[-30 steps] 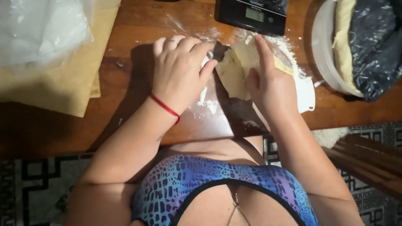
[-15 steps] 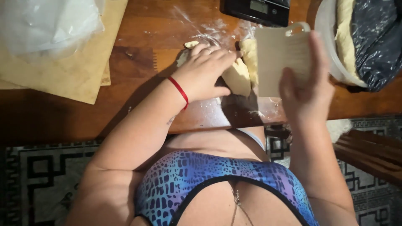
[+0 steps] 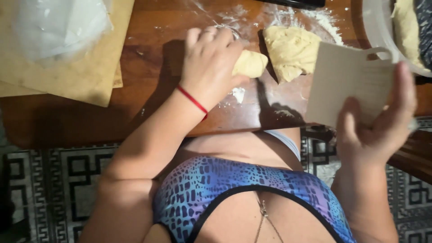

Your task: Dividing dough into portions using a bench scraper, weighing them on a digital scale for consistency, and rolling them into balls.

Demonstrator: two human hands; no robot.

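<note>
My left hand (image 3: 211, 63), with a red string round the wrist, grips a small cut piece of pale dough (image 3: 250, 64) on the floured wooden table (image 3: 153, 76). Just right of it lies the larger lump of dough (image 3: 291, 51), apart from the small piece. My right hand (image 3: 375, 126) holds a flat white plastic dough scraper (image 3: 346, 83) lifted off the table, over its near right edge.
A white bowl (image 3: 380, 27) with more dough and a dark plastic bag stands at the top right. A beige board with a clear plastic bag (image 3: 58, 27) lies at the left. A black kitchen scale (image 3: 292, 2) sits at the far edge. Patterned floor shows below.
My right hand lifted the scraper off the dough and drew it back to the right. My left hand pulled a small cut piece away from the larger lump.
</note>
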